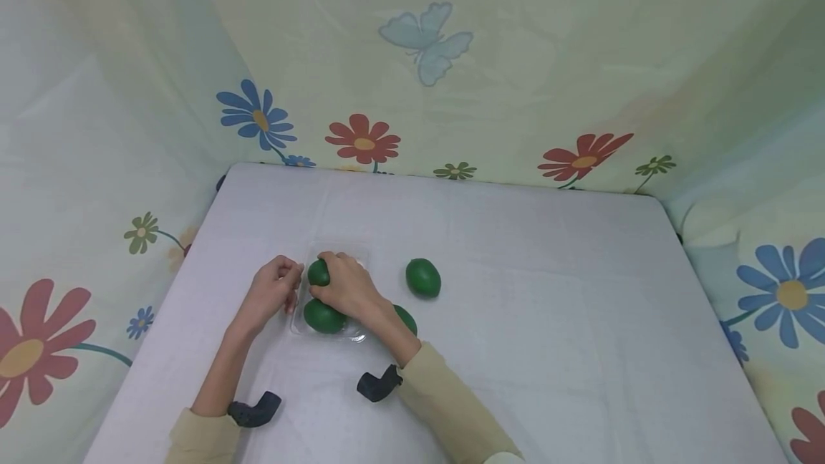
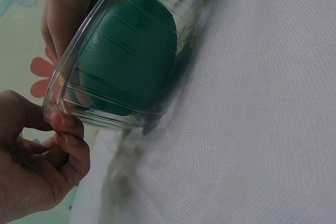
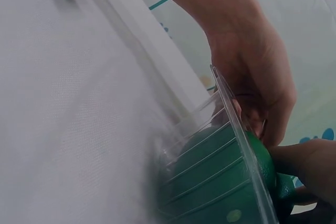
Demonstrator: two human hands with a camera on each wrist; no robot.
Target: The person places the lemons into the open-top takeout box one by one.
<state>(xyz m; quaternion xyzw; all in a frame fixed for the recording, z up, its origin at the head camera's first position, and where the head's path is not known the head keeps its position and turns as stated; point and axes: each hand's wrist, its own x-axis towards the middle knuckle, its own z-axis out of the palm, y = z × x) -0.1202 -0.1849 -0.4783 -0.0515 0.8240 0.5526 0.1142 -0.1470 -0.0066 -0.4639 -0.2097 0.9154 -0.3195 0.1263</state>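
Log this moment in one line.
left hand: pinches rim of clear plastic container | right hand: grips green fruit | container: second green fruit inside | table: two more green fruits

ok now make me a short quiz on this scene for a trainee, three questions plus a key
1. Which hand pinches the edge of the box?
2. True or false: the right hand grips a green fruit.
3. How many fruits lie outside the box in the head view?
a) one
b) two
c) four

Key:
1. The left hand.
2. True.
3. b: one fruit in full view and a second fruit partly hidden by the right forearm.
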